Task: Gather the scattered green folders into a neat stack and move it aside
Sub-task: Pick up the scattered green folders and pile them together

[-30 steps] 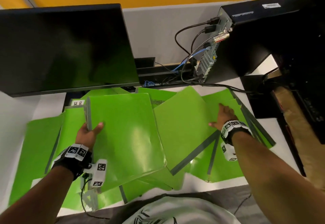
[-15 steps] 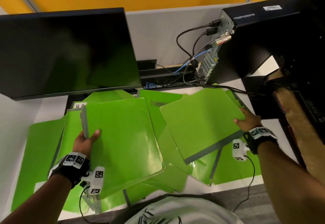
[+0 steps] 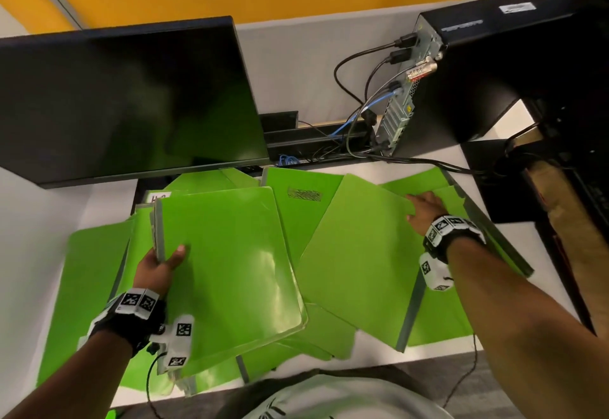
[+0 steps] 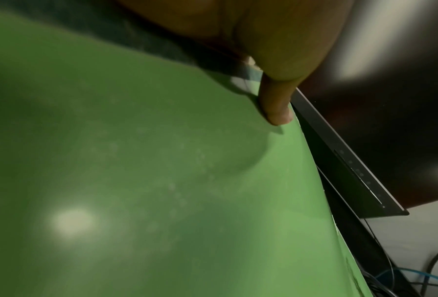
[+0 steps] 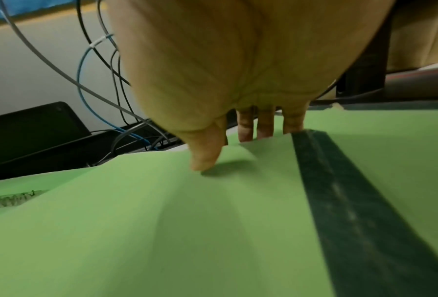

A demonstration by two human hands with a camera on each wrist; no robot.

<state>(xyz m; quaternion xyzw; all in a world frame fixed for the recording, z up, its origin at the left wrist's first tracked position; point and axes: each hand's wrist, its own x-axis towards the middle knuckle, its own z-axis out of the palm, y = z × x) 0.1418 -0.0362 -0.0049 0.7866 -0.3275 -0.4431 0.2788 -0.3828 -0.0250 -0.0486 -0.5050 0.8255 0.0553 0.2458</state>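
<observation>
Several green folders [image 3: 290,208] with grey spines lie scattered and overlapping on the white desk [image 3: 43,221]. My left hand [image 3: 164,260] grips a stack of green folders [image 3: 230,260] at its spine edge. Its thumb [image 4: 276,104] presses on the top cover [image 4: 161,180], and the fingers are hidden underneath. My right hand [image 3: 420,209] pinches the far corner of a single green folder [image 3: 362,254] just right of the stack. The thumb [image 5: 205,154] lies on top of this folder [image 5: 161,221] and the fingers [image 5: 245,128] go under its edge. Its dark spine strip [image 5: 352,201] runs beside the hand.
A large black monitor [image 3: 125,102] stands at the back left, its lower edge just over the folders. A black computer tower [image 3: 478,66] with several cables [image 3: 356,115] stands back right. A black stand [image 3: 494,181] borders the desk's right side. Bare white desk shows at the far left.
My right hand took hold of one folder, lifted it out to the right, then brought it back left and lower, beside the stack. My left hand kept its grip on the stack.
</observation>
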